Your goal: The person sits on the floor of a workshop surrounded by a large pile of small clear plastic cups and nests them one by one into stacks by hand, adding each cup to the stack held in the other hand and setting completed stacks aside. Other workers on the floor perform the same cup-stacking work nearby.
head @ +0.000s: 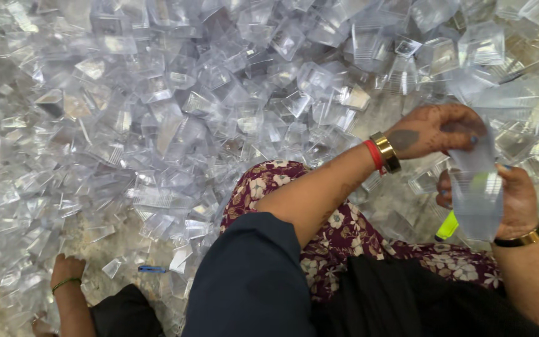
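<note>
Both hands clamp one clear plastic sleeve (476, 196): the right hand (519, 203) grips its lower side, the left hand (435, 130) pinches its top. The sleeve's long axis stands upright above the floral lap (344, 240), the heap of clear pieces (176, 106) beyond.

heap (176, 106): clear plastic containers, loose, covering the floor across top and left | floor (400, 212): pale, bare patches between the containers | blue pen (152, 269): lying flat, lower left, among the containers | foot (67, 268): another person's, green anklet, lower left, just left of the pen | floral trousers (344, 237): maroon, white flowers, centre
</note>
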Action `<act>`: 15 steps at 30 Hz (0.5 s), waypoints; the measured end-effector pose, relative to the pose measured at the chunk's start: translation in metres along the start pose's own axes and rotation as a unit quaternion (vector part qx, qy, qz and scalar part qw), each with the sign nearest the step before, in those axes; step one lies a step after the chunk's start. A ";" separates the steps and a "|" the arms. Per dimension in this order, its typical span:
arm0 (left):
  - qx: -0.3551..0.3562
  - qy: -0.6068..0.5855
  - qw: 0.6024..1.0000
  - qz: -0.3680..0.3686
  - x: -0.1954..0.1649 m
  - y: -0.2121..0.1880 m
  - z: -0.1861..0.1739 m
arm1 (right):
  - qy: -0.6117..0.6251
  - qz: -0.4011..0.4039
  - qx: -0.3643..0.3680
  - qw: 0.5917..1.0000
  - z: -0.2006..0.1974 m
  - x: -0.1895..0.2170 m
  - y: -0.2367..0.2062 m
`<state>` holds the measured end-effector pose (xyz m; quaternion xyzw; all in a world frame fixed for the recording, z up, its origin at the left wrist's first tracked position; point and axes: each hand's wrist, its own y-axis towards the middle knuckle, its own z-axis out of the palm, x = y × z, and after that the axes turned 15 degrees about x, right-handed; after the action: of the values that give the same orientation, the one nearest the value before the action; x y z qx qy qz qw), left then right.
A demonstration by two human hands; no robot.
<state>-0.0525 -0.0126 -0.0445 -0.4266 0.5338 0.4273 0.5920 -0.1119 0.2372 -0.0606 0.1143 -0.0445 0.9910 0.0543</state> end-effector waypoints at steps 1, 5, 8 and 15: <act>-0.007 -0.040 0.999 0.020 0.001 0.000 -0.001 | 0.006 0.002 0.000 1.000 0.001 0.000 0.000; -0.073 -0.064 0.987 0.125 0.001 -0.004 -0.004 | -0.023 -0.021 -0.095 0.995 0.003 0.001 -0.003; -0.145 0.005 0.971 0.189 0.001 -0.008 -0.012 | 0.000 -0.038 0.000 0.999 0.004 0.005 -0.007; -0.103 -0.514 0.835 0.165 0.007 -0.006 -0.011 | -0.020 -0.109 0.056 0.992 0.012 0.014 -0.013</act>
<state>-0.0490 -0.0250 -0.0516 -0.1094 0.1677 0.7291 0.6544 -0.1210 0.2505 -0.0450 0.1407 0.0231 0.9776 0.1550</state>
